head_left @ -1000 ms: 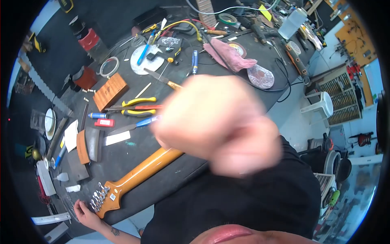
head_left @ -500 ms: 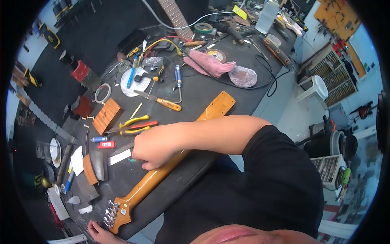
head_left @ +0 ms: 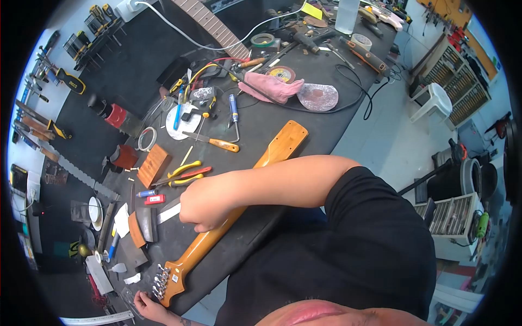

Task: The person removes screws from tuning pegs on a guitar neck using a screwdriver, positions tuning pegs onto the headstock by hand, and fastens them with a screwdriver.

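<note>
A glossy guitar neck lies back side up along the bench's front edge, its headstock with metal tuners at lower left. Across the middle of the neck sits my right hand, closed, knuckles up; its fingertips are hidden beneath it. A white strip shows just left of that hand, one end covered by it. Beside the headstock tip is my left hand, fingers loosely bent and slightly apart, nothing visible in them. Whether it touches the headstock I cannot tell.
Close to my right hand lie yellow-handled pliers, a wooden block, and a red box-like piece. Farther back are a wooden-handled file, a pink cloth and a cable. Another fretted neck leans behind.
The camera view has turned, so the bench's left side sits farther right. My right hand covers more of the white strip. My left hand stays beside the headstock tip.
</note>
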The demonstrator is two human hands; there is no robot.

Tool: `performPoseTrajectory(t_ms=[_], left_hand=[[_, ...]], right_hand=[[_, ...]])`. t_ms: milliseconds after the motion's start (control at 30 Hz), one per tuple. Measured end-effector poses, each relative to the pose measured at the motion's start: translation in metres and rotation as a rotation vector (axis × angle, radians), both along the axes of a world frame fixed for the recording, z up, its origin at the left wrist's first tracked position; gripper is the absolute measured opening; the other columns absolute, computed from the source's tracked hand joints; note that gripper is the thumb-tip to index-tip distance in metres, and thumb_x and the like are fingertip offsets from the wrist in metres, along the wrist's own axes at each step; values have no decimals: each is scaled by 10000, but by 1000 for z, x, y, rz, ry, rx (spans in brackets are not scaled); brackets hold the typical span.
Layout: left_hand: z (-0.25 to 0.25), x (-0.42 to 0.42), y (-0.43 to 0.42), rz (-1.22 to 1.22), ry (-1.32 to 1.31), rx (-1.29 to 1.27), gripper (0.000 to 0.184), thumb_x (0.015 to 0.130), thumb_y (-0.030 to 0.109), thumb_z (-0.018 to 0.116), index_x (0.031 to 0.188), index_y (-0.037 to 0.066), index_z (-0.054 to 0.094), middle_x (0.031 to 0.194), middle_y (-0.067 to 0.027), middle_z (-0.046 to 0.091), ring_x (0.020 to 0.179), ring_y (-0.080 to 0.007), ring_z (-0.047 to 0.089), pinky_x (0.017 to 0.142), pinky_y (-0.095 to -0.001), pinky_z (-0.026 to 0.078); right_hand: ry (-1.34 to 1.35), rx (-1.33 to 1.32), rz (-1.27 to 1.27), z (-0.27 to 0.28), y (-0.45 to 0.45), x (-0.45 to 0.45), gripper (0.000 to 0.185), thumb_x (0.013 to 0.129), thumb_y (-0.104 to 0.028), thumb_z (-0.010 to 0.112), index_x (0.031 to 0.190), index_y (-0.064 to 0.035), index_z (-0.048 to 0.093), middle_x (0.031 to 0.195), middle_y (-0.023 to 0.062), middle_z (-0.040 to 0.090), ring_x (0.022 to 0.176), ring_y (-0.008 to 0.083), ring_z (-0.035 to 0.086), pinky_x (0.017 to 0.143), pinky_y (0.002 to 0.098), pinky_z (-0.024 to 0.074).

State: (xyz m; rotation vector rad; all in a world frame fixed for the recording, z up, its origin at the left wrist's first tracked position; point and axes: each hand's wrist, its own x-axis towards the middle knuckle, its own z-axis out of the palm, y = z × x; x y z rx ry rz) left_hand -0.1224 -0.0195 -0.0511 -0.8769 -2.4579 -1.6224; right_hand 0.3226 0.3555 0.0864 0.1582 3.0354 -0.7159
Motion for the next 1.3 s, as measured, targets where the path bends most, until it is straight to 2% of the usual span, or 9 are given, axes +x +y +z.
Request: performPoseTrajectory(t_ms=[300,400,667,733,833,900,933,1100,1300], left_hand=[[45,79,35,116,-13,-35,162,1072,127,703,1122,-15,764,987,-16,725,901,-103,634,817,-286,534],[25,63,28,34,-84,167,121,1074,67,685,1130,-27,737,981,-32,723,912,-96,664,824,-260,541],[38,78,48,108,-102,149,113,1037,74,725,1097,-8,774,951,-8,747,885,-89,669,798,-253,534],[23,63,33,63,-27,176,147,1041,89,734,1131,-19,778,987,-36,774,889,-109,707,814,-266,556],[56,54,12,337,244,-44,131,1022,86,745,1099,-12,785,950,-17,776,852,-100,698,793,-273,551],[73,31,-6,464,225,-27,151,1014,114,742,1100,5,802,881,-27,762,818,-91,684,779,-271,542],[76,10,-18,515,263,-56,168,999,145,740,1103,33,811,910,-97,810,835,-180,758,793,-345,582],[99,-39,-20,236,261,-561,215,960,156,761,1151,77,821,1038,-173,817,991,-342,791,903,-441,600],[98,-56,12,150,321,-948,223,955,153,748,1153,89,827,1120,-194,808,1065,-401,771,946,-510,602]], right_hand=[[-10,4,-32,-18,8,-15,267,986,-293,723,970,-27,736,927,206,747,938,409,747,858,533,583],[-63,-25,-55,-17,14,-25,244,988,-275,726,965,-32,714,903,189,732,929,396,738,841,522,568],[48,8,-99,-32,9,-29,178,934,-186,790,897,-30,713,819,169,727,793,360,726,743,478,561],[-74,-26,-172,-20,5,-31,169,933,-181,792,929,-25,726,839,182,745,833,373,743,778,478,577],[-81,-53,-201,-17,3,-32,182,921,-177,807,904,-18,718,808,189,732,786,365,736,741,467,563],[-71,-42,-203,-17,2,-33,190,918,-180,809,900,-14,716,789,186,724,772,361,732,726,465,558],[-69,-41,-206,-17,1,-33,194,916,-181,809,897,-13,715,780,185,719,764,359,731,719,464,556],[-51,-7,-201,-21,-1,-33,190,904,-173,815,893,-13,713,761,181,710,750,363,722,709,468,552],[-43,-24,-208,-21,0,-31,194,906,-172,815,887,-12,707,756,179,705,743,368,716,706,471,548]])
